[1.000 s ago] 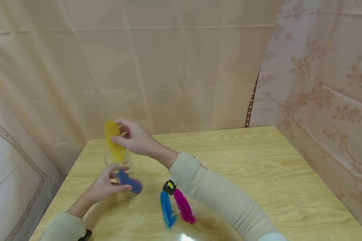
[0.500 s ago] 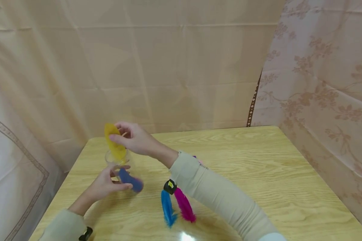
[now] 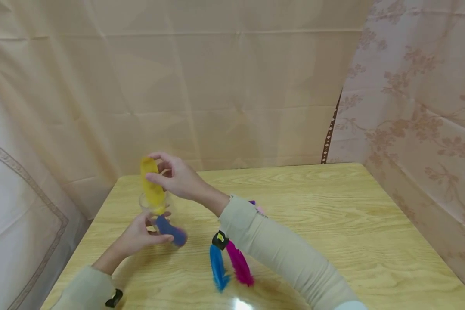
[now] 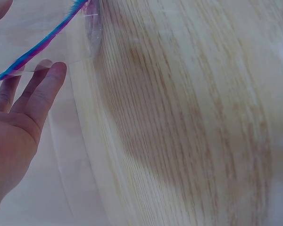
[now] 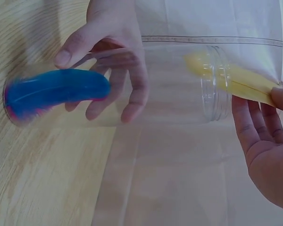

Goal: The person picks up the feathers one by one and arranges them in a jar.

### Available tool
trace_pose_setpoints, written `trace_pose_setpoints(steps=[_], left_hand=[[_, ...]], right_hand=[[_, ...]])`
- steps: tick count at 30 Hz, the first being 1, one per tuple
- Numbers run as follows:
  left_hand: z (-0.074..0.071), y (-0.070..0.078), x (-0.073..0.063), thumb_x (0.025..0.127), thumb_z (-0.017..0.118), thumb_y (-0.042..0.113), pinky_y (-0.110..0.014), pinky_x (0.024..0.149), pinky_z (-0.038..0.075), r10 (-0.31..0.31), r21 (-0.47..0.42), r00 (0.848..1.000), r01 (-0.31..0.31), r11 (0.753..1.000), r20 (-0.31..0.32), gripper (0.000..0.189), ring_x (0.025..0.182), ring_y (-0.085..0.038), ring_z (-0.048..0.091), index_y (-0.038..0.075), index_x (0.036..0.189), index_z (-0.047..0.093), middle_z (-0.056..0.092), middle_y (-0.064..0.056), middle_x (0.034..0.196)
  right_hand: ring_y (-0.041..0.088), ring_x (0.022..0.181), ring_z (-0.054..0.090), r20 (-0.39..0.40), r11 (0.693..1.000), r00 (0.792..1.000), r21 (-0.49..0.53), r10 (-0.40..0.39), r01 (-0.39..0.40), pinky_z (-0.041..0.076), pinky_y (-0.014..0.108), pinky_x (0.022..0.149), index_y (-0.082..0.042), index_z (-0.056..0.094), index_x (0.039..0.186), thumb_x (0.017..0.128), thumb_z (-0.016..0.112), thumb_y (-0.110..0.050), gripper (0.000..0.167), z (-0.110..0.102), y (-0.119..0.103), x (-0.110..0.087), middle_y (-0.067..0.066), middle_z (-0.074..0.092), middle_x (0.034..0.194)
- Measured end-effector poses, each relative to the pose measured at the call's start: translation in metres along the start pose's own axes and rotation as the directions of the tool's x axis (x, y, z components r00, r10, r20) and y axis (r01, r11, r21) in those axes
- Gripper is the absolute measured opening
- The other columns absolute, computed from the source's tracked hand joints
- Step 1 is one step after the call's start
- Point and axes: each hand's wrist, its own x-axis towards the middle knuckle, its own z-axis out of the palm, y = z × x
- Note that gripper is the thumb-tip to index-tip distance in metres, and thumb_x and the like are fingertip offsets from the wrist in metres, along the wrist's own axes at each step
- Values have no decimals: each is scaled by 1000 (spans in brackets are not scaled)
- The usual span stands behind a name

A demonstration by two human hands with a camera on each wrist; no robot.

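My left hand (image 3: 137, 234) grips a clear jar (image 5: 165, 108) around its side, thumb and fingers on opposite sides. Inside, at the jar's bottom end, lies a blue feather (image 5: 61, 89) with pink showing behind it. My right hand (image 3: 180, 177) pinches a yellow feather (image 3: 152, 181) between thumb and fingers, above the jar's mouth. One end of that feather is inside the threaded neck in the right wrist view. The left wrist view catches my left hand (image 4: 23, 113) at the edge, with the jar only partly visible.
On the wooden table (image 3: 314, 224), a blue feather (image 3: 218, 267) and a magenta feather (image 3: 240, 265) lie beneath the right forearm. Something purple and pink (image 3: 259, 209) shows partly behind the right sleeve. A beige curtain (image 3: 232, 86) hangs behind the table.
The yellow feather stands more upright and has sunk slightly into the jar's mouth with my right hand. My left hand keeps its hold; the whole head view has shifted a little.
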Motion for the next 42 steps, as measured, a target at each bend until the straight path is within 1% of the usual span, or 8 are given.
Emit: trace_pose_setpoints(steps=[5, 8, 11, 14, 20, 24, 32, 42], left_hand=[[0, 1, -3, 83, 84, 7, -37, 86, 59, -3, -9, 1000, 3, 1000, -6, 81, 121, -52, 53, 10, 151, 40, 48, -33, 142], [-2, 1, -6, 83, 84, 6, -36, 85, 59, 0, -6, 1000, 0, 1000, -19, 79, 121, -52, 54, 9, 150, 41, 48, -34, 142], [-4, 0, -9, 83, 84, 6, -36, 85, 59, 11, -6, 1000, -11, 1000, -21, 79, 122, -53, 52, 6, 150, 41, 48, -34, 142], [-5, 0, -10, 83, 84, 7, -36, 85, 59, 19, -9, 1000, -19, 1000, -18, 81, 123, -54, 51, 5, 150, 40, 48, -34, 142], [-5, 0, -10, 83, 85, 7, -35, 83, 60, 17, -9, 1000, -17, 1000, -14, 81, 123, -54, 51, 6, 150, 39, 48, -35, 141], [-4, 0, -9, 83, 85, 8, -35, 83, 60, 16, -5, 1000, -16, 1000, -11, 81, 124, -54, 50, 7, 150, 39, 48, -34, 141], [-4, 0, -8, 83, 85, 10, -35, 83, 60, 3, 22, 1000, -3, 1000, -14, 83, 123, -50, 53, 4, 150, 38, 50, -33, 141], [-2, 3, -7, 82, 86, 10, -35, 85, 59, -6, 19, 1000, 7, 1000, -15, 85, 122, -49, 53, 5, 153, 38, 49, -33, 142]], right_hand=[[12, 83, 68, 2, 999, 999, -14, -41, 41, 61, 28, 71, -9, 61, 128, 102, 64, -14, 27, 4, 2, 3, 2, 64, 100], [9, 82, 67, 11, 997, 998, -55, -57, 58, 60, 25, 72, -9, 67, 121, 101, 65, -17, 22, 7, 3, 6, -2, 65, 101], [7, 82, 66, 26, 993, 998, -102, -60, 63, 58, 21, 75, -7, 71, 118, 101, 66, -20, 22, 10, 3, 8, -5, 66, 99], [6, 81, 65, 32, 991, 998, -120, -54, 58, 57, 20, 75, -6, 71, 120, 101, 66, -21, 25, 10, 4, 7, -6, 67, 97], [9, 78, 69, 44, 998, 998, -39, -53, 55, 60, 25, 74, -8, 63, 129, 101, 65, -13, 29, 10, 3, 5, 2, 67, 98], [11, 80, 69, 49, 998, 997, -6, -59, 59, 61, 28, 74, -10, 65, 124, 102, 63, -13, 23, 10, 3, 4, 1, 67, 102], [7, 85, 65, 38, 992, 995, -86, -89, 92, 57, 21, 78, -7, 72, 114, 102, 64, -16, 17, 10, 4, 4, -6, 68, 101], [3, 83, 65, 62, 986, 996, -147, -66, 74, 57, 18, 77, -4, 74, 114, 100, 67, -14, 19, 9, 7, 4, -3, 72, 104]])
